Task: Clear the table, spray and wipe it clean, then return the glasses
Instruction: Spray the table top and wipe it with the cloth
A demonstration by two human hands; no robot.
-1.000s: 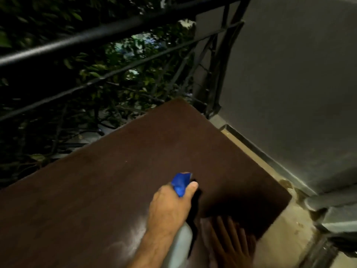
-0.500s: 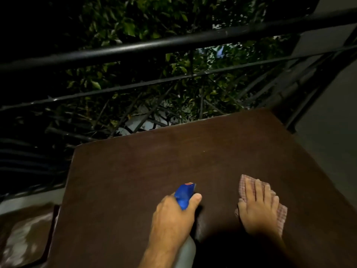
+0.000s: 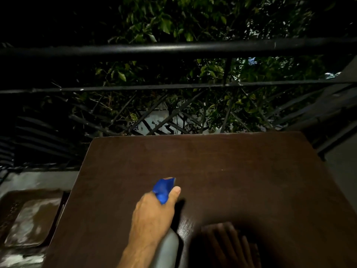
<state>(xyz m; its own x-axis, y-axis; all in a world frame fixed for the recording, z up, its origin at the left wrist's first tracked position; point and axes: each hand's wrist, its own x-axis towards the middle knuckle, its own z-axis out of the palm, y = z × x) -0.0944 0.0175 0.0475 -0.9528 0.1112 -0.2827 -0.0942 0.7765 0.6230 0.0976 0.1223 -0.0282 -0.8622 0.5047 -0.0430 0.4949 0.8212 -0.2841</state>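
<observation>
The dark brown table (image 3: pixel 212 161) fills the lower middle of the head view, and no glasses are in sight. My left hand (image 3: pixel 152 215) grips a spray bottle (image 3: pixel 164 188) with a blue head and a grey body, its nozzle pointing away over the tabletop. My right hand (image 3: pixel 229 244) lies flat with straight fingers near the table's front edge, deep in shadow. The checked cloth under it is hard to make out. A wet sheen shows on the wood between the two hands.
A black metal railing (image 3: pixel 173 49) runs along the table's far edge, with leafy branches behind it. A brown chair seat (image 3: pixel 32 219) stands at the table's left side. A grey wall (image 3: pixel 345 171) rises on the right.
My right hand has slid back towards me with the cloth, from mid-table into the shadow at the front edge. My left hand still holds the bottle in the same spot.
</observation>
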